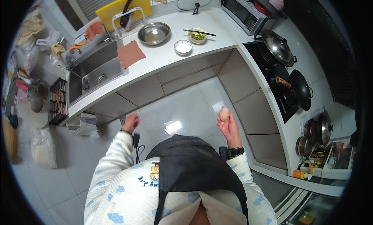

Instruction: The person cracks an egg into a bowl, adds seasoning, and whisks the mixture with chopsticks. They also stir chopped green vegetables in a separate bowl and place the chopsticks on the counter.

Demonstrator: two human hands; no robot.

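Observation:
A brown egg [224, 114] rests in my right hand [229, 129], held between the fingers and thumb with the palm turned up. Grey floor tiles lie beneath it, and the lower cabinets stand just to its right. My left hand [131, 123] hangs over the floor on the other side, below the sink; it is blurred and its fingers look curled, so I cannot tell whether anything is in it. On the white counter ahead are a metal basin [154, 34], a small bowl of white contents [183, 47] and a bowl of chopped greens [198, 36] with chopsticks across its rim.
A steel sink [113, 68] is set into the counter at left, beside a reddish cloth [131, 54]. The black cooktop [276, 85] carries a lidded wok [277, 47] and a black pan [301, 90]. A microwave [243, 14] stands in the corner. White drawers [83, 124] sit on the floor at left.

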